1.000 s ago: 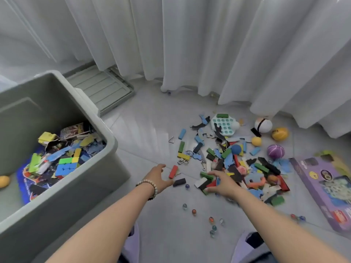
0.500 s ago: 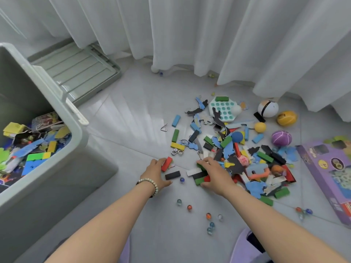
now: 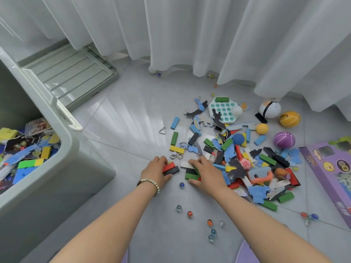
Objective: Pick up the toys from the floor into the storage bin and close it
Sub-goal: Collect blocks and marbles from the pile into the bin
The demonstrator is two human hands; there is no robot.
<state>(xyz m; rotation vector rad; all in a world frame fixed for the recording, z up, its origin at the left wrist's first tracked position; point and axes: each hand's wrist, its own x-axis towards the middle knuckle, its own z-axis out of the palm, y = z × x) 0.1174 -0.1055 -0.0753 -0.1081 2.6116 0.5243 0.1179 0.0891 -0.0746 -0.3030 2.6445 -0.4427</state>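
Note:
A grey storage bin (image 3: 66, 130) stands open at the left, with blocks and puzzle pieces inside. Its lid (image 3: 72, 73) lies flat on the floor behind it. A pile of coloured blocks, foam puzzle pieces and balls (image 3: 237, 149) covers the floor to the right. My left hand (image 3: 154, 172) curls round a red block and a black block (image 3: 171, 168) at the pile's near left edge. My right hand (image 3: 206, 174) closes its fingers over a cluster of white, black and green blocks (image 3: 189, 170) beside them.
Several marbles (image 3: 190, 213) are scattered on the tiles in front of my hands. A purple game box (image 3: 322, 168) lies at the right. Three balls (image 3: 284, 139) sit near the white curtain (image 3: 190, 35). A metal triangle (image 3: 162, 130) lies alone.
My left hand has slid the red block against the black one and closed on both. My right hand has stayed on its blocks. The view has shifted right, away from the bin.

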